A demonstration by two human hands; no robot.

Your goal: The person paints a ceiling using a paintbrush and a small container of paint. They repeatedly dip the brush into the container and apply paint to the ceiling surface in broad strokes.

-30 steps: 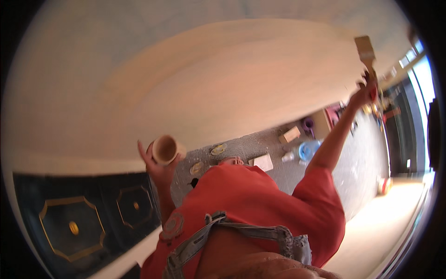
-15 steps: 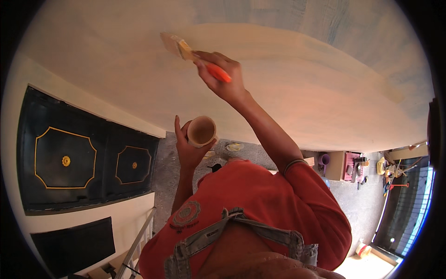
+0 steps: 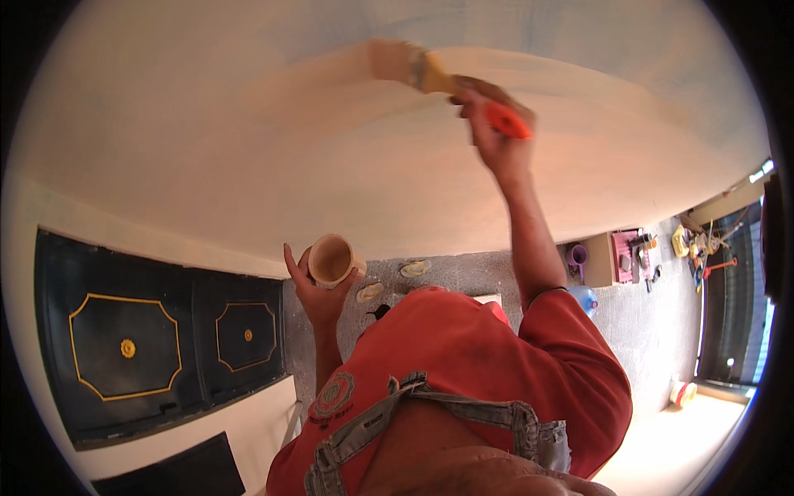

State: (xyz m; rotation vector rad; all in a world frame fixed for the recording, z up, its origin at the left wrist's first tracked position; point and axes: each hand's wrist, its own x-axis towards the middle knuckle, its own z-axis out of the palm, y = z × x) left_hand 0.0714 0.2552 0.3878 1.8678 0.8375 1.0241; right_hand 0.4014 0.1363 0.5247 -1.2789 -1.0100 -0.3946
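My right fingers (image 3: 474,86) gripped the presumably light paintbrush (image 3: 437,77) correctly, by its handle (image 3: 507,121); my left fingers (image 3: 293,262) held a cup (image 3: 330,253).

- Door (image 3: 174,335) left of the cup (image 3: 332,262) in the left hand (image 3: 318,299).
- Paintbrush (image 3: 434,74) in the right hand (image 3: 498,147), before the wall (image 3: 331,174).
- Slippers (image 3: 415,269) left, water jug (image 3: 585,299) right, on the floor (image 3: 637,331).

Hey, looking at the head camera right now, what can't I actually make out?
All in the head view:
Paintbrush: bristle tips blurred, so wall contact is unclear.
Its handle: partly covered by the right hand.
Left hand: some fingers hidden behind the beige cup.
Blue plastic bottle: partly covered by the red sleeve.
Piled items, far right: too small to name singly.
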